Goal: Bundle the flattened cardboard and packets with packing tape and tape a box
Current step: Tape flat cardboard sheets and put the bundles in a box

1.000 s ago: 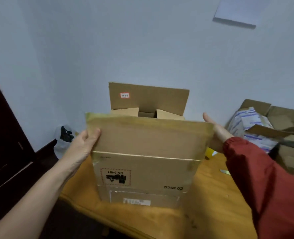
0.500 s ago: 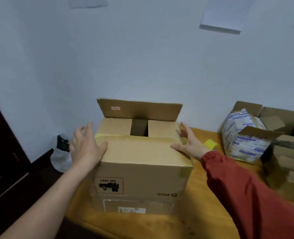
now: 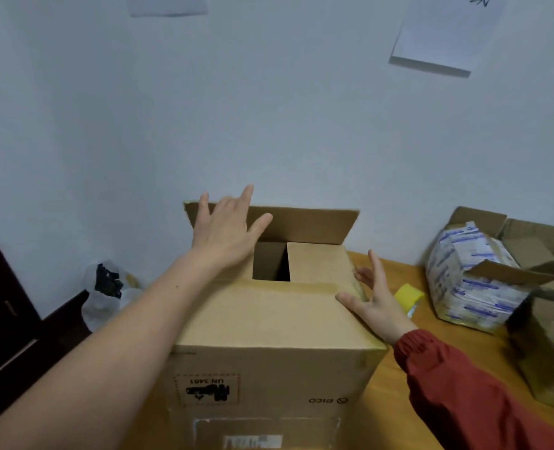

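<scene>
At the lower centre of the frame the cardboard box [image 3: 269,345] stands on the wooden table [image 3: 396,394]; its near flap [image 3: 262,313] lies folded down over the top, and the far flap [image 3: 308,224] stands upright behind a dark gap; no tape shows on the top seam, so I judge the closing about half done and the taping, like any bundling of cardboard and packets, not yet begun; the left hand [image 3: 227,232] reaches over the box to the left part of the far flap, fingers spread and straight, gripping nothing, though whether it touches I cannot tell; the right hand [image 3: 373,303] is splayed wide at the right edge of the box top, beside the near flap's corner, holding nothing; a yellow roll [image 3: 407,297], likely the packing tape, lies on the table just right of that hand, between the box and an open carton of packets [image 3: 474,280]
</scene>
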